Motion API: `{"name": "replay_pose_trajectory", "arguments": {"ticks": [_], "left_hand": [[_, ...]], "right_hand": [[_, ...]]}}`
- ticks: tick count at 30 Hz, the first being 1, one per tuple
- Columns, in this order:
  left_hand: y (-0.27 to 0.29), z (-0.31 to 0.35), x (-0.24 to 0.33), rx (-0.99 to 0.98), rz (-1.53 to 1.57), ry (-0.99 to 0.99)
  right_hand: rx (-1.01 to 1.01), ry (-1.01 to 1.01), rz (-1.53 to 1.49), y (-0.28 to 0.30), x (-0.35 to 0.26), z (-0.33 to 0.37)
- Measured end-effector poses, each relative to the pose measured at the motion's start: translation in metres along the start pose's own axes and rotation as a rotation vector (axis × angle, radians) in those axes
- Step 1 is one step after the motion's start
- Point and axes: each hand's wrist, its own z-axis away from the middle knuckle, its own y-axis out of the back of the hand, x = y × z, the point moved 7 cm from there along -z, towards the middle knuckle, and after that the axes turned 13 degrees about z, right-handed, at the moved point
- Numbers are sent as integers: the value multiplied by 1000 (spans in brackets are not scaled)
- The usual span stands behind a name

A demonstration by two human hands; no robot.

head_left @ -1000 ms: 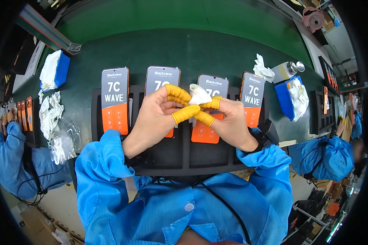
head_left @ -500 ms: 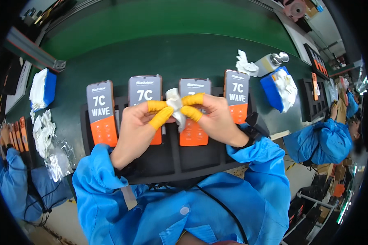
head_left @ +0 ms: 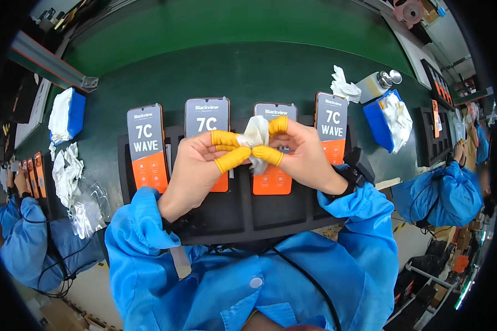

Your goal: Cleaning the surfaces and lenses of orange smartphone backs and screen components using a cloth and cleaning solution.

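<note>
My left hand (head_left: 195,168) and my right hand (head_left: 306,157) meet over the middle of a black foam tray (head_left: 221,215). Yellow finger cots cover the thumbs and index fingers. Both hands pinch one crumpled white wipe (head_left: 255,132), held above the tray. Behind it, partly covered, lies a phone (head_left: 273,181) with a grey and orange front. Three similar phones lie in a row with it: one at the far left (head_left: 147,138), another (head_left: 206,116) partly behind my left hand, and one at the right (head_left: 331,124).
Blue boxes of white wipes stand left (head_left: 78,117) and right (head_left: 375,118). Near the right box are a metal-capped bottle (head_left: 374,86) and a crumpled wipe (head_left: 345,89). Used wipes (head_left: 66,174) and a clear plastic bag (head_left: 87,212) lie left. Blue-sleeved people work on both sides.
My fingertips have come closer together, and the wipe is bunched differently between them. The whole view has shifted slightly; the phones stay in their row.
</note>
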Motion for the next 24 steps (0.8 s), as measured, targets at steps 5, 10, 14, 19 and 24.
{"name": "replay_pose_trajectory", "arguments": {"ticks": [5,10,14,19,24], "left_hand": [[-1,-2,0,-10,-17,2],[1,-1,-2,4,27,10],[1,-1,0,-5,-7,-15],[0,-1,2,-12,-107,-11],[2,-1,11,6,197,-121]], "right_hand": [[-31,-157,-230,3,13,0],[-58,-185,-344,-2,20,-1],[-48,-170,-329,-3,18,-1],[-88,-199,-260,-3,18,0],[-49,-376,-528,7,38,0]]}}
